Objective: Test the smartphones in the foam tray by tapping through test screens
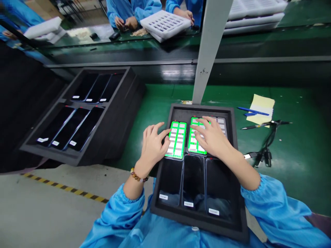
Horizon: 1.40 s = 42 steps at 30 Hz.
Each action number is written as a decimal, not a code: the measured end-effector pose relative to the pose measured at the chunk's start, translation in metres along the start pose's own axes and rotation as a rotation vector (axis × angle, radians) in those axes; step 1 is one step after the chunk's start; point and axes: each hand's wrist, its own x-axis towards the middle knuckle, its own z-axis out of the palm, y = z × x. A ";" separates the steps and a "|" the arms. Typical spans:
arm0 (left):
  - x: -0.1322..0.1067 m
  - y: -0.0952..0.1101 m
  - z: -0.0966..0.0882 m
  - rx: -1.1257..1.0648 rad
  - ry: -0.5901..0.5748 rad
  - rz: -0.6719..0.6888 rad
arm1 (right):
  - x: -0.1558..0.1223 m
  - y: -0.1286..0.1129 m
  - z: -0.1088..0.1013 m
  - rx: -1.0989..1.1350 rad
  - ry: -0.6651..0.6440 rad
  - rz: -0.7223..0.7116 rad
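Observation:
A black foam tray (232, 144) rests against my lap and holds two rows of phones. In the far row, two phones show lit green-and-white grids. My left hand (152, 146) lies open over the left lit phone (178, 139), its forefinger touching the screen. My right hand (210, 136) lies open, fingers spread, on the middle lit phone (195, 143). A third phone (222, 124) with a grey screen sits at the far right, partly hidden by my right hand. The three phones (193, 182) in the near row are dark, each with a small white label.
A second black tray (108, 127) of dark phones stands tilted at the left. A grey post (210, 51) rises behind my tray. Yellow paper (261, 108), blue pens and black cables (263, 151) lie at the right on the green table. Across the conveyor, other people handle white trays (165, 24).

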 end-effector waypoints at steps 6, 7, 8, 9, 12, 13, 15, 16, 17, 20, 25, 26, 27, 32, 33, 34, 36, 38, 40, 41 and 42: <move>0.001 0.010 0.002 -0.045 -0.014 0.072 | -0.022 0.009 -0.013 -0.023 -0.010 0.041; 0.003 0.013 0.004 -0.064 -0.029 0.094 | -0.027 0.012 -0.016 -0.031 -0.008 0.062; 0.005 0.016 0.005 -0.084 -0.046 0.114 | -0.031 0.015 -0.018 -0.038 -0.005 0.081; 0.007 0.019 0.007 -0.103 -0.060 0.133 | -0.035 0.017 -0.020 -0.045 -0.003 0.096; 0.011 0.024 0.009 -0.146 -0.092 0.167 | -0.040 0.021 -0.021 -0.054 0.002 0.116; 0.011 0.024 0.009 -0.147 -0.097 0.168 | -0.039 0.020 -0.021 -0.052 0.004 0.113; 0.010 0.021 0.006 -0.125 -0.097 0.151 | -0.034 0.016 -0.018 -0.048 0.006 0.091; 0.009 0.019 0.003 -0.103 -0.090 0.133 | -0.030 0.012 -0.016 -0.047 0.005 0.074; 0.006 0.016 0.000 -0.077 -0.079 0.109 | -0.026 0.008 -0.014 -0.045 0.001 0.056; -0.003 0.008 -0.008 -0.001 -0.043 0.040 | -0.015 -0.005 -0.008 -0.022 -0.023 0.014; -0.013 0.005 -0.012 0.037 -0.020 0.027 | -0.015 -0.014 -0.008 0.011 -0.065 -0.019; -0.013 0.007 -0.011 0.031 -0.025 0.029 | -0.018 -0.013 -0.010 0.008 -0.061 -0.012; -0.011 0.009 -0.009 0.022 -0.033 0.035 | -0.021 -0.010 -0.012 0.002 -0.055 -0.004; 0.003 0.024 0.002 -0.075 -0.084 0.121 | -0.045 0.009 -0.021 -0.036 -0.026 0.080; 0.006 0.027 0.004 -0.096 -0.091 0.134 | -0.049 0.012 -0.023 -0.041 -0.022 0.101; 0.008 0.029 0.006 -0.113 -0.097 0.146 | -0.052 0.014 -0.024 -0.045 -0.018 0.116; 0.010 0.032 0.007 -0.129 -0.109 0.159 | -0.056 0.015 -0.025 -0.049 -0.011 0.118; 0.009 0.030 0.005 -0.127 -0.116 0.159 | -0.055 0.013 -0.024 -0.042 -0.003 0.093; 0.005 0.026 0.001 -0.108 -0.116 0.139 | -0.050 0.008 -0.021 -0.027 -0.001 0.060; 0.002 0.023 -0.001 -0.090 -0.111 0.122 | -0.047 0.004 -0.020 -0.017 -0.005 0.047; -0.002 0.019 -0.004 -0.069 -0.101 0.101 | -0.043 0.000 -0.018 -0.006 -0.011 0.036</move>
